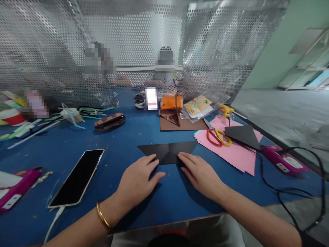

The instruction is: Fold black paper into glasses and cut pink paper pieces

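A folded sheet of black paper lies on the blue table in front of me, wide at the far edge and narrower at the near one, with a crease down its middle. My left hand rests at its lower left edge, fingers stretched out and thumb apart. At the lower right edge, the fingertips of my right hand touch the paper; these fingers are extended close together, with the thumb lower and partly hidden. A gold bangle circles my left wrist.
Red-and-yellow-handled scissors lie on pink paper at right, beside a black paper piece and a magenta corded device. A phone lies at left. Behind are brown paper, an orange packet and a perforated metal screen.
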A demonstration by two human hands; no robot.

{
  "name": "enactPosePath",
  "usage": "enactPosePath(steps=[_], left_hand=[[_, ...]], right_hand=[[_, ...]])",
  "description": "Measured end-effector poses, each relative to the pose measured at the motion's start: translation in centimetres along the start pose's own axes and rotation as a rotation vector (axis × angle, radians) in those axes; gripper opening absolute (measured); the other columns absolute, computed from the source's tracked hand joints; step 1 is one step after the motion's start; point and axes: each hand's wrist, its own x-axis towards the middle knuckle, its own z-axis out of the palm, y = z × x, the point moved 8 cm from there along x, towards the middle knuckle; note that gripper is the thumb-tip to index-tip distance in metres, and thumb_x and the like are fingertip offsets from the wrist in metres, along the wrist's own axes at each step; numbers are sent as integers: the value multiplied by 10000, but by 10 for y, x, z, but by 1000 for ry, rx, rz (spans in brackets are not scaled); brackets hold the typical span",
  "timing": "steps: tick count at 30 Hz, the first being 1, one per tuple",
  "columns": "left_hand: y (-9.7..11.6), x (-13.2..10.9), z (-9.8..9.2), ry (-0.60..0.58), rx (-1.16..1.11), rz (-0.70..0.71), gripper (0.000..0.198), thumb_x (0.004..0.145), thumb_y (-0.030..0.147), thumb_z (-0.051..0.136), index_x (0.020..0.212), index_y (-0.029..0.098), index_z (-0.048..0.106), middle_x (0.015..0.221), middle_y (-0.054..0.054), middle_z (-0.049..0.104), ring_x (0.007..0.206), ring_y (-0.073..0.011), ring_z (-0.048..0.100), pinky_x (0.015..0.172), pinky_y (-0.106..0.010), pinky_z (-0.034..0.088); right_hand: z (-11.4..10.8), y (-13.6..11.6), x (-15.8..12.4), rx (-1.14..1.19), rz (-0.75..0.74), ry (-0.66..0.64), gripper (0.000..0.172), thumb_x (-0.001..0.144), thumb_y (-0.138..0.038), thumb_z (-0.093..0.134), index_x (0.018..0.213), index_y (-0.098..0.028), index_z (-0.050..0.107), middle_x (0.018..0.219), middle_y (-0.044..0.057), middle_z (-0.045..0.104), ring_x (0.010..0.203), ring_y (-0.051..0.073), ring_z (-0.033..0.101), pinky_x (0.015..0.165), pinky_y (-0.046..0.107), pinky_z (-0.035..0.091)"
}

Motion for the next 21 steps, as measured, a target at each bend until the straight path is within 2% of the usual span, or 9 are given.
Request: enactPosePath(steps=[3,6,12,14,16,18,21], left_hand=[[-26,-1,-9,53,-208,-223,330,959,371,506,1171,215,704,1208,-65,722,1067,-261,686,892,-399,554],[-33,-1,-8,47,-332,-296,255,904,310,558,1084,228,720,1052,-30,743,878,-216,702,755,-342,555],[-13,14,4,41,-330,-214,275,824,216,656,1094,239,699,1031,-7,716,773,-164,668,714,-307,510],[-6,20,8,42,-313,-171,219,811,194,673,1023,241,706,952,7,714,757,-165,654,700,-303,491],[-2,23,10,50,-287,-126,98,815,165,666,879,232,701,848,13,701,771,-179,641,699,-308,471],[1,22,10,64,-259,-81,92,830,147,652,777,219,675,804,5,693,800,-196,629,718,-324,462],[6,19,10,71,-242,5,71,854,169,664,811,216,695,886,-18,726,877,-213,625,797,-351,473]], right_hand=[[-6,15,2,39,83,49,340,981,-249,503,1267,-114,629,1295,161,661,1133,288,652,957,451,545],[-8,20,8,79,132,69,226,937,-233,589,1139,-177,673,1163,106,716,1052,258,680,896,407,562],[-2,19,22,136,172,92,217,815,-120,664,1004,-229,670,1003,52,743,948,250,695,808,389,556],[1,18,22,167,164,104,198,807,-81,637,930,-236,654,979,35,750,931,230,706,796,367,558],[3,16,20,202,130,110,191,812,-51,603,840,-239,627,998,25,759,999,219,710,829,352,561],[4,12,16,231,81,105,207,829,-38,573,796,-239,615,1050,25,763,1119,217,684,887,353,559],[3,7,10,255,20,91,239,844,-32,546,860,-240,662,1095,33,763,1205,218,647,953,377,552]])
